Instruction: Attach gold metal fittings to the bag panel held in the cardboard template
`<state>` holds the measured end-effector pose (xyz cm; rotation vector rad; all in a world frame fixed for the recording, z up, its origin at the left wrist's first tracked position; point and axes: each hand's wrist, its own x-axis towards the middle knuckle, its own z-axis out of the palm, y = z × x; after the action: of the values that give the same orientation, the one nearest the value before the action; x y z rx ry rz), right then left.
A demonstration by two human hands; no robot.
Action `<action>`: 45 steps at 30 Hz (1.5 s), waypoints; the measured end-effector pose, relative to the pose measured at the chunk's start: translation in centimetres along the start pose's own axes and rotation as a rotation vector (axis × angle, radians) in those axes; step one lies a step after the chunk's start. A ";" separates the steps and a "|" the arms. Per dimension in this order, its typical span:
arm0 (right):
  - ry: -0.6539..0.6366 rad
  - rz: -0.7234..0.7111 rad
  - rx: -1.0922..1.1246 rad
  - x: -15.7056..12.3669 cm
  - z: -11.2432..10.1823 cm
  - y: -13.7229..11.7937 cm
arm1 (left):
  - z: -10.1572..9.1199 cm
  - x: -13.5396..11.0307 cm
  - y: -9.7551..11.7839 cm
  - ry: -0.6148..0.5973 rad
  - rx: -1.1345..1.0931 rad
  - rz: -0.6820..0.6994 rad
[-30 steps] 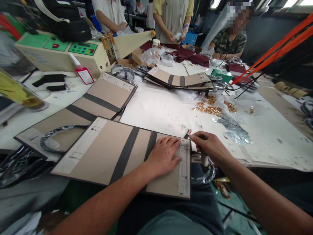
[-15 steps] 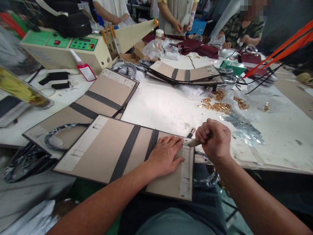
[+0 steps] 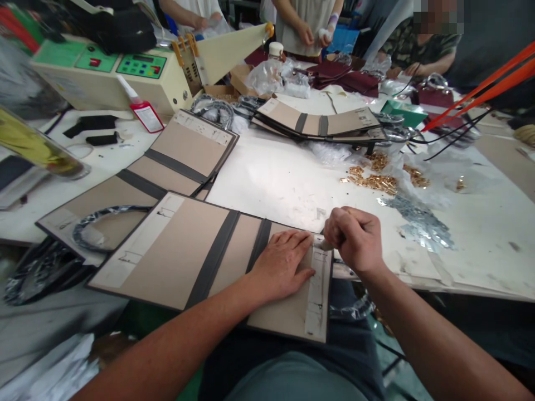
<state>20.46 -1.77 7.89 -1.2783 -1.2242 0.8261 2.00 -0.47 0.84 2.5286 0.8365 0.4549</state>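
Note:
A flat bag panel (image 3: 184, 245) lies in front of me, tan with black bands across it and pale strips at both ends. My left hand (image 3: 282, 262) is spread flat on its right section, fingertips beside the right pale strip (image 3: 316, 298). My right hand (image 3: 355, 236) is closed in a fist round a short, beige, rod-like tool (image 3: 328, 243). Most of that tool is hidden by the fingers. Its visible end is at the strip's upper corner; whether it touches cannot be made out.
To the left lie more tan panels (image 3: 188, 145) and a plastic-wrapped handle (image 3: 83, 228). Gold metal pieces (image 3: 378, 182) and thin silver plates (image 3: 422, 223) are heaped at right. Behind stand a red glue bottle (image 3: 146, 114) and a cream machine (image 3: 117, 81). Other people work across the table.
My right hand has moved a little left and turned, and less of the beige tool shows now. My left hand stays flat on the panel. The view has shifted slightly.

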 end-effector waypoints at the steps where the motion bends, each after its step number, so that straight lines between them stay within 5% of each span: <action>1: -0.001 0.005 -0.015 0.0 0.0 0.0 | 0.0 0.0 0.0 -0.001 0.000 -0.003; 13: -0.079 -0.089 0.036 0.2 1.4 -1.4 | -0.1 -0.2 0.0 -0.004 0.003 0.011; 18: -0.156 0.020 -0.116 0.6 1.9 -1.9 | 0.0 -0.3 0.0 0.006 -0.008 0.012; 32: -0.096 -0.182 0.183 -0.2 0.7 -0.2 | 0.1 -0.2 -0.1 0.011 -0.007 0.017; 41: -0.030 -0.110 -0.066 -0.4 -0.4 0.3 | 0.5 0.1 -0.2 0.007 0.004 0.018; 45: -0.182 0.035 -0.413 -1.1 -1.6 -0.6 | 0.5 0.1 -0.1 0.019 0.009 0.019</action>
<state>21.67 -3.33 8.45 -1.5834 -1.5793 0.7501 2.26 -0.45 0.37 2.5464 0.8233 0.4828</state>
